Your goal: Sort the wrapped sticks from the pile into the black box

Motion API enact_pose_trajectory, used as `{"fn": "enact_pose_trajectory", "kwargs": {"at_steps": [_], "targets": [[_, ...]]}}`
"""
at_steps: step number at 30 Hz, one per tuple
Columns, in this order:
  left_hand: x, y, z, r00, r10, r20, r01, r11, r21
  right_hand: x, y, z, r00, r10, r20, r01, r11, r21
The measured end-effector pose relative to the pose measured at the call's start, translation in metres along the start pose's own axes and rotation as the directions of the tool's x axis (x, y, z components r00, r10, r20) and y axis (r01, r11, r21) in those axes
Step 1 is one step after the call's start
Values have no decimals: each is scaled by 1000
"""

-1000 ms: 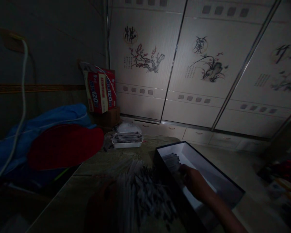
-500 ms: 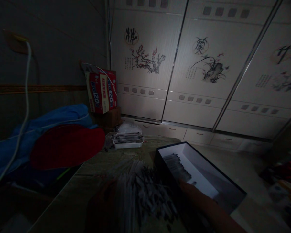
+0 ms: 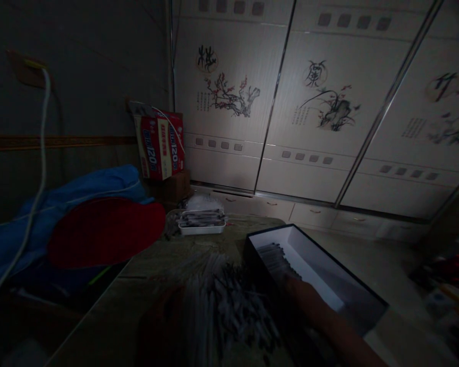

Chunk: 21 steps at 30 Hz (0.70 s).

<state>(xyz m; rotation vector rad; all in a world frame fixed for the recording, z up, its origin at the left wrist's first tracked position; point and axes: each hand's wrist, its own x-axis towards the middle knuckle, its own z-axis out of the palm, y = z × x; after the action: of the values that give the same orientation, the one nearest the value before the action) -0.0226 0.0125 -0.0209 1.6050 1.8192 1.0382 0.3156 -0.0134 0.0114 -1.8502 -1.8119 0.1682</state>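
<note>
Head view: right hand point(image 3: 298, 293), grip I can't make out, sits at near end of stick row point(image 3: 274, 258) along box's point(image 3: 331, 275) left side.

- We take this dim place for a room in a home.
- Beyond the far edge of the table point(image 3: 233, 237), we see panelled doors point(image 3: 309, 132), like a wardrobe's, decorated with painted plants point(image 3: 235, 97), above small drawers point(image 3: 271, 206).
- Past the table's left edge, we see blue fabric point(image 3: 87, 186) and a red oval piece point(image 3: 107, 232).
- A white cord point(image 3: 43, 153) runs to a wall plate point(image 3: 19, 70).
</note>
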Motion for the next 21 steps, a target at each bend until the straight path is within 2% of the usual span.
{"fn": "enact_pose_trajectory", "kwargs": {"at_steps": [2, 4, 5, 7, 8, 9, 10, 11, 12, 14, 18, 19, 21], "targets": [[-1, 0, 0, 999, 28, -20, -28, 1000, -13, 4, -4, -15, 999, -29, -28, 28, 998, -53], [-3, 1, 1, 996, 72, -55, -73, 997, -16, 3, -15, -32, 978, -62, -200, 48, 996, -71], [-4, 2, 1, 992, 100, -73, -101, 995, -12, 0, -22, -39, 941, -80, -329, 65, 996, -55], [-9, 4, 3, 979, 173, -109, -173, 985, 11, -11, -42, -49, 805, -61, -591, 103, 994, 37], [-12, 5, 5, 960, 244, -140, -240, 970, 46, -18, -53, -50, 768, 3, -640, 101, 987, 125], [-16, 5, 7, 926, 331, -181, -319, 943, 96, -25, -64, -48, 774, 79, -628, 89, 969, 231], [-20, 4, 10, 871, 439, -221, -412, 898, 156, -32, -74, -42, 812, 149, -564, 66, 937, 343], [-24, 2, 14, 784, 558, -271, -513, 829, 223, -39, -83, -33, 857, 194, -476, 39, 899, 436], [-28, -1, 18, 710, 642, -291, -585, 767, 265, -45, -91, -21, 893, 210, -398, 18, 867, 497], [-33, -5, 27, 596, 753, -280, -692, 658, 296, -54, -103, 8, 949, 196, -247, -19, 818, 575], [-33, -6, 41, 378, 909, -174, -831, 416, 369, -65, -114, 73, 934, 319, -159, -130, 720, 682], [-31, -4, 43, 339, 929, -148, -847, 370, 382, -67, -115, 87, 931, 333, -152, -131, 692, 709], [-29, 1, 46, 305, 943, -133, -856, 332, 395, -69, -115, 107, 935, 339, -106, -131, 606, 785]]}}
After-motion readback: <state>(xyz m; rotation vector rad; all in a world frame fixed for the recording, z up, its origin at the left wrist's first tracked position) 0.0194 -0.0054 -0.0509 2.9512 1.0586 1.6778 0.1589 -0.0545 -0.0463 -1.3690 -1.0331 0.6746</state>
